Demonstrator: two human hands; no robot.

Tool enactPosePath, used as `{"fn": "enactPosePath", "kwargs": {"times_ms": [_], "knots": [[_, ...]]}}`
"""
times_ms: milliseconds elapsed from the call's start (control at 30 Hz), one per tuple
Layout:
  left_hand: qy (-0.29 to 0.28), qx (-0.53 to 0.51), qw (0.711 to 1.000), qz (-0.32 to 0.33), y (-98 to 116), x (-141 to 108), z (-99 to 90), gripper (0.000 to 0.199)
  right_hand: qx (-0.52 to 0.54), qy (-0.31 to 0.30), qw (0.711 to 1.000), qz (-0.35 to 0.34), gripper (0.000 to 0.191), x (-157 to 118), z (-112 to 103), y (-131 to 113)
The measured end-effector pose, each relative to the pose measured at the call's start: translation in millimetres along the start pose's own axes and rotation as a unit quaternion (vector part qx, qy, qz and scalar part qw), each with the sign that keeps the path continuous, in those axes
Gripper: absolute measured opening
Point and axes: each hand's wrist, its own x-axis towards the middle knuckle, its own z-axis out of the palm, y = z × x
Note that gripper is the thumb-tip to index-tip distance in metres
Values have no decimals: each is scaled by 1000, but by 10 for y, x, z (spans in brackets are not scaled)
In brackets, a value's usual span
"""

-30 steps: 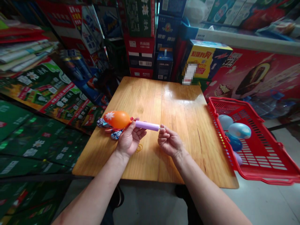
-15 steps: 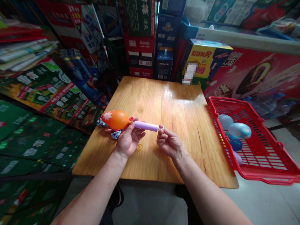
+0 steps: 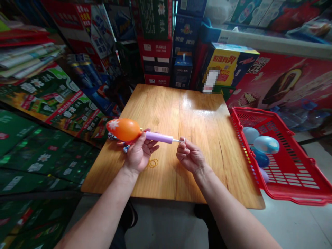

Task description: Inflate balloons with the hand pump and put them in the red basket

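An orange balloon (image 3: 126, 129) with a white flower print sits on the nozzle end of a purple hand pump (image 3: 159, 137). My left hand (image 3: 140, 151) pinches the balloon's neck against that end of the pump. My right hand (image 3: 190, 154) grips the pump's small white handle, and a short length of white rod (image 3: 176, 140) shows outside the barrel. Below my left hand, several yellow rubber bands (image 3: 153, 163) lie on the wooden table (image 3: 160, 110). Blue-and-white patterned items (image 3: 126, 148) are partly hidden behind the balloon and my left hand.
A red plastic basket (image 3: 293, 145) at the right holds several blue and purple balloons (image 3: 266, 144). Green cartons (image 3: 33, 162) are stacked along the left. Boxes (image 3: 157, 64) and a yellow-and-blue carton (image 3: 224, 64) stand behind the table's far edge.
My right hand has moved right, drawing more of the white rod out of the pump. The balloon, pump and my left hand have shifted slightly left.
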Motion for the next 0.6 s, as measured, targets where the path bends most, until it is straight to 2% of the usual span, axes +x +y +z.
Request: {"fn": "enactPosePath", "kwargs": {"times_ms": [100, 200, 367, 467, 533, 600], "knots": [[-14, -7, 1000, -20, -122, -56, 60, 37, 0, 12, 1000, -1, 11, 44, 2, 140], [-22, -9, 1000, -10, -151, -68, 93, 35, 14, 17, 1000, -9, 12, 74, 1, 162], [-10, -14, 1000, 10, 28, 16, 20, 32, -2, -3, 1000, -12, 9, 34, 14, -15], [13, -28, 998, 46, 153, 72, -51, 33, 0, -23, 999, -25, 8, -10, 34, -109], [29, -39, 997, 54, 156, 69, -63, 34, 0, -25, 999, -24, 7, -19, 42, -100], [28, -48, 998, 25, 87, 28, -37, 34, -7, -15, 1000, -12, 8, -8, 41, -34]]}}
